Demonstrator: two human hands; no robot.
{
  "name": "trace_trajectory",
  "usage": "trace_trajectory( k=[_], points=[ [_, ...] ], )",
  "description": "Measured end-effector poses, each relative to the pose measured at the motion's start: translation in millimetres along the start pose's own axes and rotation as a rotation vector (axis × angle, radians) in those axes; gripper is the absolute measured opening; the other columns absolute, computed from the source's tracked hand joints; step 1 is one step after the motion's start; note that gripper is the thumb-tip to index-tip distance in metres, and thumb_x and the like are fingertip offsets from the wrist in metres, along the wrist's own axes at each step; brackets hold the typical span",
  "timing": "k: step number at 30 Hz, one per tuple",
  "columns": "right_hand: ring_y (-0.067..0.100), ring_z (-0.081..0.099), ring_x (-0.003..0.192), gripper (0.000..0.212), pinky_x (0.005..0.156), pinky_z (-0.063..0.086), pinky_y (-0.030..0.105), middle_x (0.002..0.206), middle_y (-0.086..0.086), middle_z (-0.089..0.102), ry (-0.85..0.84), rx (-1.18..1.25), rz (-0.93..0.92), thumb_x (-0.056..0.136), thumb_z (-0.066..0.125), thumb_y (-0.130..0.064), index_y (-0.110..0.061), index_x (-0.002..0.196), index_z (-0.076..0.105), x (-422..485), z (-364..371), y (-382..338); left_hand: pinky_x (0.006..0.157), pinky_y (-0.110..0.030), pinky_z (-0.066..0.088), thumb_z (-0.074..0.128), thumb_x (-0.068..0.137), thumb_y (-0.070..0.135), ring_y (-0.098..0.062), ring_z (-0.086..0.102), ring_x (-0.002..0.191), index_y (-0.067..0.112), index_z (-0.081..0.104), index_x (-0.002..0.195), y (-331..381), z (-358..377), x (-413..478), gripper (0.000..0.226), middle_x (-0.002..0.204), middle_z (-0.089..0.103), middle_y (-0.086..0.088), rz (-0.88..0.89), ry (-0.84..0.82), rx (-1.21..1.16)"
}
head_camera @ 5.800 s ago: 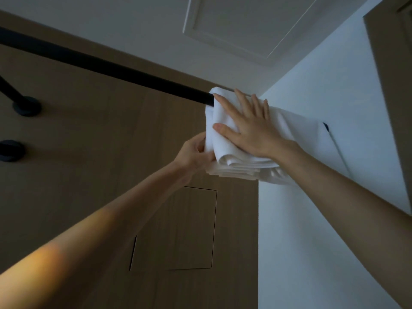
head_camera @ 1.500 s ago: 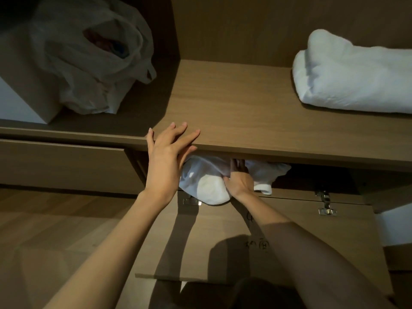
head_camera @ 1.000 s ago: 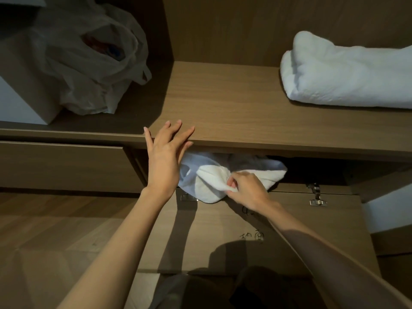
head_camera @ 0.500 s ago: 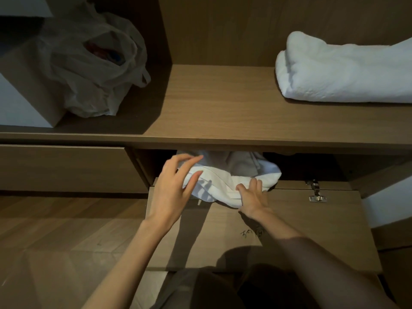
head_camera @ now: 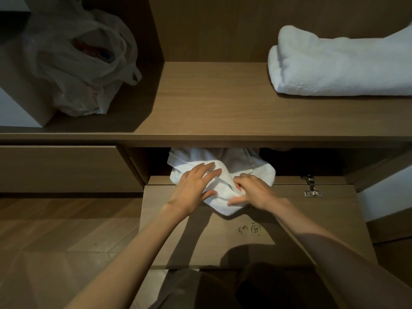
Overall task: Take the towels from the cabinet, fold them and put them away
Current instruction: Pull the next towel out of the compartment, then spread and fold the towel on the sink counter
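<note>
- The task looks to be at an early stage: a crumpled white towel (head_camera: pixel 219 175) is only partly out of the low cabinet compartment (head_camera: pixel 312 161), bunched at its mouth and spilling onto the dropped-down door flap (head_camera: pixel 312 219).
- Nothing about this towel is folded yet; pulling it clear, folding it and putting it away all appear to remain.
- A thick, neatly folded white towel (head_camera: pixel 338 65) lies on the shelf (head_camera: pixel 211 103) above, at the right; whether it belongs to the finished part of the job I cannot tell.
- The left hand (head_camera: pixel 194 188) rests on the towel's left side with fingers spread and nearly straight, pressing rather than clutching.
- The right hand (head_camera: pixel 252 190) has its fingers curled into the cloth, thumb out along the lower edge, pinching a fold.
- The towel is soft, rumpled, with deep creases and a rounded lump hanging forward; more cloth lies in shadow behind it, too dark to make out.
- A plastic bag (head_camera: pixel 82 63) sits at the shelf's left, well apart from the towels.
</note>
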State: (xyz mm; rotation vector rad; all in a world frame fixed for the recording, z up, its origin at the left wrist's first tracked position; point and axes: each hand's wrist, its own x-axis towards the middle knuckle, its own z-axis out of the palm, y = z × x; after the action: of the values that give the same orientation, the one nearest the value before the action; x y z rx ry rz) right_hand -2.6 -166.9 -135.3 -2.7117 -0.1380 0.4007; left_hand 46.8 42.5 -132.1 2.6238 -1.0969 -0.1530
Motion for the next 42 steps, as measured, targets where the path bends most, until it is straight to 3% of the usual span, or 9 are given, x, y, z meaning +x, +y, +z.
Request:
trace_trajectory(
  k=[6,12,17,23,28,33,38,40,42],
  points=[
    [0.009,0.045,0.08,0.028,0.069,0.034,0.02,0.086,-0.007,0.044,0.006,0.188,-0.083,0.096,0.053,-0.04,-0.027,0.072,0.045,-26.7,-34.2,-11.8,0.099,-0.036,0.036,0.044,0.1,0.035,-0.023,0.039,0.127,0.034,0.036,0.145,16.1,-19.2,27.5,0.046,0.149,0.037,0.003,0.018,-0.116,0.18],
    [0.018,0.048,0.101,0.021,0.084,0.035,0.028,0.108,0.006,0.057,0.045,0.074,-0.07,0.102,0.044,-0.027,-0.012,0.103,0.059,-60.9,-111.0,-49.7,0.081,-0.037,0.049,0.069,0.081,0.014,-0.028,0.06,0.098,0.021,0.066,0.117,44.2,-90.2,13.9,0.037,0.103,0.071,-0.005,-0.052,-0.089,0.229],
    [0.025,0.051,0.09,0.019,0.072,0.036,0.035,0.091,0.004,0.062,0.298,-0.069,-0.033,0.1,0.048,-0.028,-0.015,0.09,0.059,-95.7,-208.9,-79.6,0.058,-0.032,0.044,0.071,0.06,-0.001,-0.03,0.062,0.068,0.016,0.067,0.078,78.0,-195.3,-5.9,0.026,0.062,0.065,-0.005,-0.247,-0.07,0.299],
    [0.02,0.05,0.067,0.025,0.062,0.043,0.042,0.075,0.003,0.054,0.476,0.194,0.084,0.1,0.047,-0.024,-0.01,0.08,0.049,-129.5,-334.8,-131.6,0.07,-0.033,0.038,0.054,0.085,0.007,-0.027,0.059,0.089,0.022,0.066,0.101,132.9,-354.1,8.4,0.025,0.083,0.067,-0.004,-0.274,0.147,0.204],
    [0.021,0.051,0.065,0.025,0.058,0.044,0.042,0.074,0.003,0.055,0.576,0.214,0.112,0.1,0.048,-0.027,-0.014,0.079,0.048,-167.2,-463.9,-187.8,0.06,-0.035,0.047,0.048,0.091,0.003,-0.028,0.064,0.082,0.02,0.064,0.11,181.6,-495.6,14.5,0.03,0.088,0.069,-0.006,-0.295,0.327,-0.025],
    [0.01,0.05,0.062,0.024,0.049,0.035,0.027,0.069,-0.009,0.051,0.631,0.132,0.025,0.1,0.048,-0.033,-0.021,0.079,0.046,-217.1,-600.3,-251.5,0.072,-0.042,0.055,0.046,0.091,0.018,-0.024,0.065,0.092,0.029,0.065,0.116,224.6,-638.2,6.7,0.033,0.103,0.072,0.002,-0.175,0.44,-0.198],
    [0.009,0.057,0.068,0.017,0.055,0.046,0.019,0.082,-0.01,0.058,0.866,0.091,-0.059,0.099,0.05,-0.036,-0.024,0.09,0.057,-264.8,-660.8,-297.8,0.073,-0.025,0.044,0.057,0.09,0.01,-0.014,0.063,0.093,0.022,0.066,0.116,259.3,-727.9,-22.5,0.03,0.106,0.071,0.004,-0.054,0.712,-0.192],
    [0.014,0.058,0.07,0.021,0.055,0.05,0.028,0.082,-0.004,0.059,0.84,-0.05,-0.049,0.101,0.046,-0.035,-0.021,0.089,0.055,-276.5,-642.7,-301.6,0.075,-0.027,0.048,0.058,0.09,0.009,-0.017,0.065,0.091,0.021,0.065,0.119,271.4,-722.3,-45.7,0.032,0.105,0.071,0.001,-0.024,0.651,-0.17],
    [0.026,0.061,0.08,0.021,0.062,0.047,0.036,0.088,0.003,0.061,0.44,-0.183,0.056,0.102,0.04,-0.037,-0.022,0.09,0.049,-285.6,-611.3,-297.6,0.081,-0.03,0.047,0.051,0.093,0.009,-0.024,0.065,0.096,0.02,0.065,0.12,276.6,-687.4,-72.3,0.032,0.109,0.069,-0.002,-0.044,0.209,0.011]
  ],
)
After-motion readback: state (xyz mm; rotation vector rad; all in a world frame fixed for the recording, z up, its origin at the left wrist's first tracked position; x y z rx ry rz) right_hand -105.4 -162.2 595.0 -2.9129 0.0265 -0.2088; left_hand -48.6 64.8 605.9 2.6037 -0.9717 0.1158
